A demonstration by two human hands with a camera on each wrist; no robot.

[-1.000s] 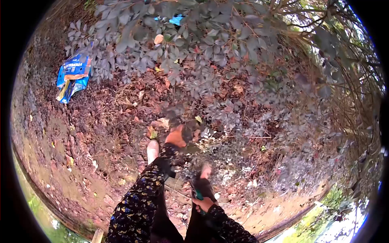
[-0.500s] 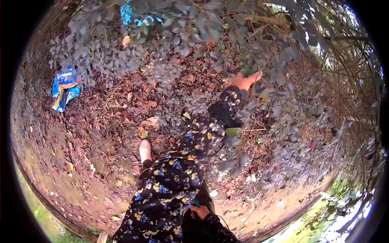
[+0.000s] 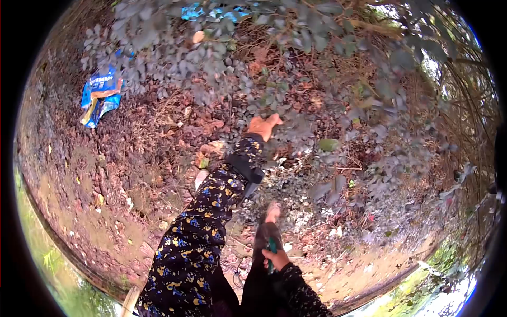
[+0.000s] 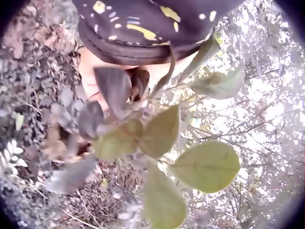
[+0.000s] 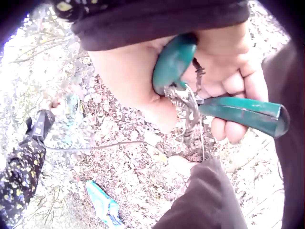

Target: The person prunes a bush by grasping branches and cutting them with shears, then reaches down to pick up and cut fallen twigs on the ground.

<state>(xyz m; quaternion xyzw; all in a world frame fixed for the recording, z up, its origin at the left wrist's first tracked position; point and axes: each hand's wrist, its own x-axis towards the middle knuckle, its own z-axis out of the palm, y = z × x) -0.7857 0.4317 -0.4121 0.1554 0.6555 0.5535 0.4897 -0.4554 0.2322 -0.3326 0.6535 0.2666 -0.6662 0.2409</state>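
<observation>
My left hand (image 3: 265, 125) reaches forward into the grey-green leaves of a shrub (image 3: 296, 47). In the left wrist view a leafy twig (image 4: 162, 133) crosses in front of the left hand (image 4: 90, 71) and hides its fingers, so I cannot see whether they hold it. Low by my body, my right hand (image 3: 275, 259) grips green-handled pruning shears (image 3: 271, 247). In the right wrist view the fingers (image 5: 228, 86) curl round one green handle (image 5: 240, 113), and the spring (image 5: 188, 112) shows between the handles. The blades are out of sight.
Dry leaf litter and bare soil cover the ground. A blue plastic bag (image 3: 99, 95) lies at the left and shows again (image 5: 102, 202) in the right wrist view. More blue plastic (image 3: 203, 11) sits among the branches at the top. My shoes (image 3: 200, 177) stand below the shrub.
The left hand rose from low near the shoes up into the shrub at the right, then came back left and lower among the leaves. The right hand kept the shears near the body.
</observation>
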